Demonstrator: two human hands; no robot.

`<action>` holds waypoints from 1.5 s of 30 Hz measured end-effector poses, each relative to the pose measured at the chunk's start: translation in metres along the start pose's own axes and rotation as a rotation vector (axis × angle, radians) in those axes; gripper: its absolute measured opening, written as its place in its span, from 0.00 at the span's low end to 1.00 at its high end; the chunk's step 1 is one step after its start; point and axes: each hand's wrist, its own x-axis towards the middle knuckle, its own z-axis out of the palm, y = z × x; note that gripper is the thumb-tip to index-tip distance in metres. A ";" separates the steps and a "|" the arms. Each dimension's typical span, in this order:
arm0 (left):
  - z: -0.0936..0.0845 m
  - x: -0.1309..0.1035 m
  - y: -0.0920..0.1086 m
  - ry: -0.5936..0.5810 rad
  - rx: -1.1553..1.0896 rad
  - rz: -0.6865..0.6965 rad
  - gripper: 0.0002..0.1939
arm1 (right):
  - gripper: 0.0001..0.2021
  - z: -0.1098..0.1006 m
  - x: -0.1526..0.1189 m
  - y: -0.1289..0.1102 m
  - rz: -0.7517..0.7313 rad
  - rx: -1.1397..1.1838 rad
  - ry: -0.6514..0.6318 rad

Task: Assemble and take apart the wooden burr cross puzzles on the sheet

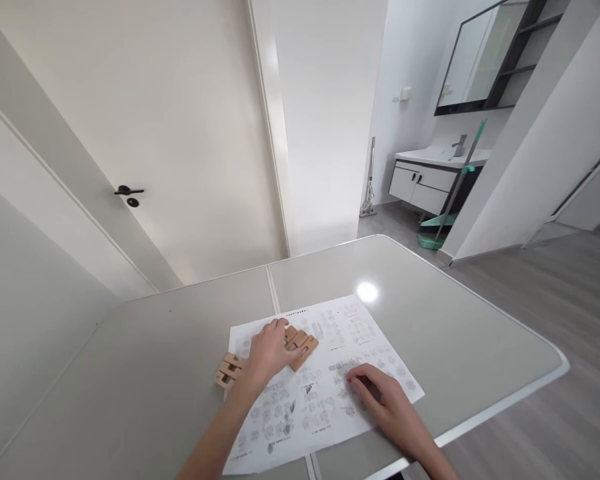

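Note:
My left hand is over the upper left of a printed sheet. Its thumb and fingers close around several flat, notched wooden puzzle pieces that lie side by side on the paper; the hand covers their left part. Just left of my left wrist, a second group of lighter notched wooden pieces sits at the sheet's left edge, partly hidden by the forearm. My right hand rests on the sheet's right side, fingers curled together near the thumb, with nothing visible in them.
The sheet, covered in small grey diagrams, lies on a pale grey table with a seam and rounded corners. Beyond it are a white door with a black handle, a washbasin cabinet, and a green broom and dustpan.

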 end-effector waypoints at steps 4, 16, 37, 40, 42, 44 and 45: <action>0.018 -0.022 0.015 -0.007 -0.061 0.075 0.20 | 0.13 0.001 0.001 0.002 -0.018 -0.044 -0.014; 0.038 -0.040 0.000 0.076 -0.244 0.082 0.18 | 0.20 0.002 0.044 -0.006 -0.333 -0.330 -0.181; 0.031 -0.041 -0.019 0.033 0.011 -0.016 0.20 | 0.07 -0.032 0.061 -0.020 -0.180 -0.194 -0.299; 0.030 -0.031 -0.014 0.021 0.106 -0.029 0.15 | 0.11 -0.038 0.065 -0.019 -0.171 -0.113 -0.237; 0.028 -0.023 -0.012 0.018 0.146 -0.032 0.14 | 0.13 -0.040 0.066 -0.019 -0.151 -0.060 -0.228; 0.023 -0.018 -0.010 0.026 0.171 -0.029 0.15 | 0.14 -0.042 0.066 -0.020 -0.105 0.038 -0.243; 0.020 -0.018 -0.009 0.035 0.176 -0.024 0.17 | 0.15 -0.042 0.067 -0.021 -0.072 0.100 -0.249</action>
